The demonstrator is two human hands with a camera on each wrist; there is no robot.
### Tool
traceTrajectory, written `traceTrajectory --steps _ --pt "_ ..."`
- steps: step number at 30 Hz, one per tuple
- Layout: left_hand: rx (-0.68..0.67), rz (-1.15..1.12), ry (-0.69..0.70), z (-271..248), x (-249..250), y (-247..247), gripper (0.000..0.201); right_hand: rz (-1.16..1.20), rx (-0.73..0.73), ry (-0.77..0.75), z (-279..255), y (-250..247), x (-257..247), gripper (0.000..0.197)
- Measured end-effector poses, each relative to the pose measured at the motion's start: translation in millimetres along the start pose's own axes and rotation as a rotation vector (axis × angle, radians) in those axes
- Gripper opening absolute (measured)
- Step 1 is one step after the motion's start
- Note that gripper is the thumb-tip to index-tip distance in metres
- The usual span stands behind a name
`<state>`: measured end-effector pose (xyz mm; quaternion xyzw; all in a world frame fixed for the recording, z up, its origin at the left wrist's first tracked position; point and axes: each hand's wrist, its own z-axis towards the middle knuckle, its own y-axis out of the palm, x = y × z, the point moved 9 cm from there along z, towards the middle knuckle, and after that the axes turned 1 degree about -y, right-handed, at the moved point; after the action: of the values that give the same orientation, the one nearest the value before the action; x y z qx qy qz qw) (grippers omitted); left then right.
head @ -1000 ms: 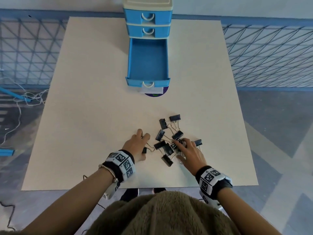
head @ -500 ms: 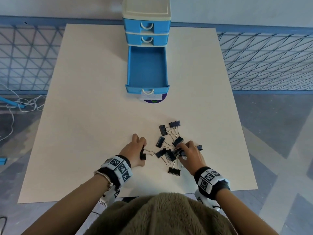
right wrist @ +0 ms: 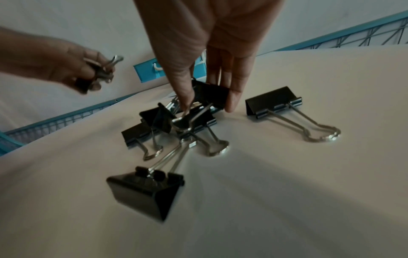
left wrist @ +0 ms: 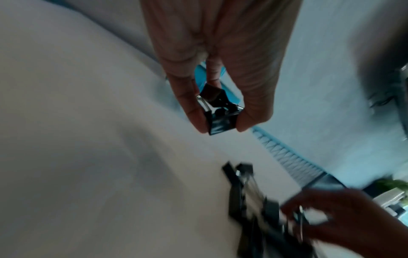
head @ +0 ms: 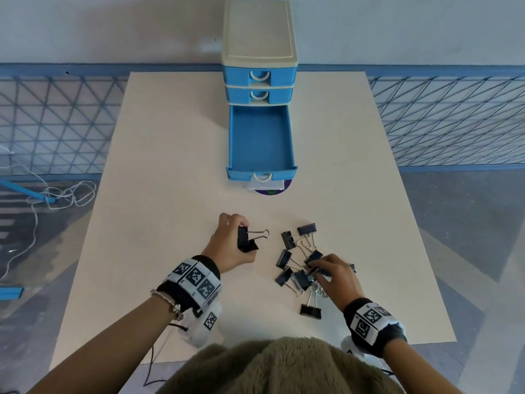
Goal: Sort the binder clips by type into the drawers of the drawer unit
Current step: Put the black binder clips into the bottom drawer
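A blue drawer unit (head: pixel 260 61) with a cream top stands at the table's far edge. Its bottom drawer (head: pixel 260 137) is pulled out and holds nothing; the two upper drawers are closed. My left hand (head: pixel 241 240) holds a black binder clip (head: pixel 246 240) lifted off the table, wire handles pointing right; thumb and fingers pinch its body (left wrist: pixel 220 122). Several black binder clips (head: pixel 287 239) lie piled near the front right. My right hand (head: pixel 318 273) reaches into the pile, thumb and fingers pinching one clip (right wrist: pixel 212 94). One clip (right wrist: pixel 145 190) lies apart, nearest me.
A purple disc and white label (head: pixel 270 189) peek out under the open drawer's front. Blue mesh fencing (head: pixel 440 118) runs behind and beside the cream table (head: pixel 170 166). White cable (head: pixel 62 194) lies on the floor at left.
My left hand has picked up a clip from the pile's left side and raised it toward the drawer. My right hand has stayed in the pile, fingers closing on a clip.
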<state>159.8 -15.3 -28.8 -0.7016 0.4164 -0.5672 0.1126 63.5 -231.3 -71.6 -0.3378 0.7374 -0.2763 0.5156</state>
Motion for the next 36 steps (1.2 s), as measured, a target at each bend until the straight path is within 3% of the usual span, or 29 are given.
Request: traceTrajectory --steps 6,13,17,21,25,30,36 --pt "0.236 0.027 0.045 68 50 -76 0.055 0.009 0.102 -0.024 -5 -19 -4 0.023" --pt "0.238 0.101 -0.020 135 67 -95 0.052 0.065 0.241 -0.027 -3 -69 -18 0.022" --pt "0.248 0.068 0.079 134 61 -95 0.042 0.072 0.298 -0.130 32 -104 -59 0.022" --pt "0.264 0.057 0.201 101 50 -93 0.029 0.039 0.323 -0.171 84 -127 -104 0.022" --pt "0.167 0.093 0.213 61 29 -67 0.027 -0.019 0.276 -0.202 137 -133 -147 0.025" --pt "-0.158 0.278 0.221 22 11 -1 0.032 -0.041 0.235 -0.177 185 -129 -183 0.031" --pt "-0.380 0.488 0.426 7 13 66 0.035 -0.008 0.139 -0.210 214 -113 -199 0.038"
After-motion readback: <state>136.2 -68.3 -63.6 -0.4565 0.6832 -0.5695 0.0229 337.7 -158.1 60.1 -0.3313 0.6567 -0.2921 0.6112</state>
